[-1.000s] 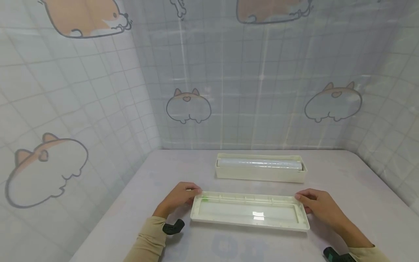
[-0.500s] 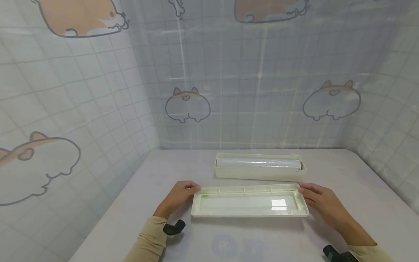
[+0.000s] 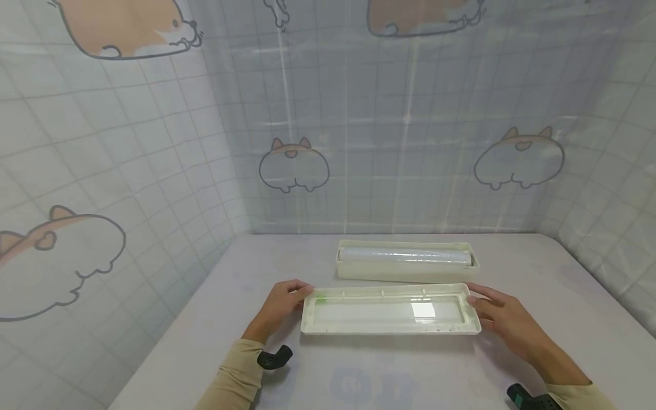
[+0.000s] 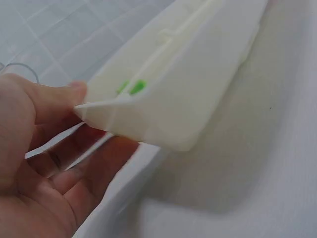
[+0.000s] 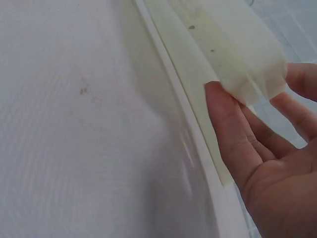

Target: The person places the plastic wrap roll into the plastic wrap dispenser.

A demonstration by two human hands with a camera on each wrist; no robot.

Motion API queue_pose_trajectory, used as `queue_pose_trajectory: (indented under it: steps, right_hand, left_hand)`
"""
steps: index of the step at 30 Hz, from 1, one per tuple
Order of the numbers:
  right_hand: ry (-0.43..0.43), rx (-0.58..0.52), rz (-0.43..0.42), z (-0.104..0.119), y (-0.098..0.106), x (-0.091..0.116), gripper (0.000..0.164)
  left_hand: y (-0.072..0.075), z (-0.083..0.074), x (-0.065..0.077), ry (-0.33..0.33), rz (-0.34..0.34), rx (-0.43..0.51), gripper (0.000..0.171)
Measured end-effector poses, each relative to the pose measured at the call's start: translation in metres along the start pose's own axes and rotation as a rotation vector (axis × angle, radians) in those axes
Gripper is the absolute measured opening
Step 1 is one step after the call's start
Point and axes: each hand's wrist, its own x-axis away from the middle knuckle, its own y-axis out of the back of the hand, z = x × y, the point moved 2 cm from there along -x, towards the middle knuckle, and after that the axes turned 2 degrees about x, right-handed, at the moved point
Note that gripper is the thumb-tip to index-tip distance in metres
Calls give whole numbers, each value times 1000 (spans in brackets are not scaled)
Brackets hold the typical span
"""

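Note:
A long cream plastic lid (image 3: 389,328) with a clear window is held by its two ends in the head view, its hollow side facing up. My left hand (image 3: 279,306) pinches the left end, thumb on the rim and fingers beneath, as the left wrist view shows near a green mark (image 4: 137,88). On the other end my right hand (image 3: 507,322) grips the corner, with its fingertips on the lid (image 5: 242,44) in the right wrist view. Just behind the lid stands a matching open box (image 3: 407,273) containing a roll of clear plastic film (image 3: 405,255).
The pale table (image 3: 277,256) has a shadow under the lid. Patterned curtain walls (image 3: 389,142) with cartoon dogs close in the back and both sides. A black camera mount (image 3: 275,357) sits on the left wrist, another (image 3: 530,397) on the right.
Both hands have moved the lid away from me toward the box, its right end more than its left. The lid now looks nearly level across. The box has stayed in place.

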Motion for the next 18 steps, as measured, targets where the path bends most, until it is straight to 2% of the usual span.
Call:
queue_pose_trajectory:
  steps: [5, 7, 12, 18]
  right_hand:
    - [19, 15, -24, -1, 0, 0, 70]
    - [47, 12, -29, -1, 0, 0, 69]
    - [112, 38, -80, 1, 2, 0, 65]
    - [138, 77, -136, 6, 3, 3, 64]
  left_hand:
    - [0, -4, 3, 1, -9, 131, 43]
    - [-1, -5, 3, 22, -12, 173, 47]
    - [-4, -4, 3, 36, 30, 223, 56]
    - [-9, -1, 3, 30, 73, 248, 65]
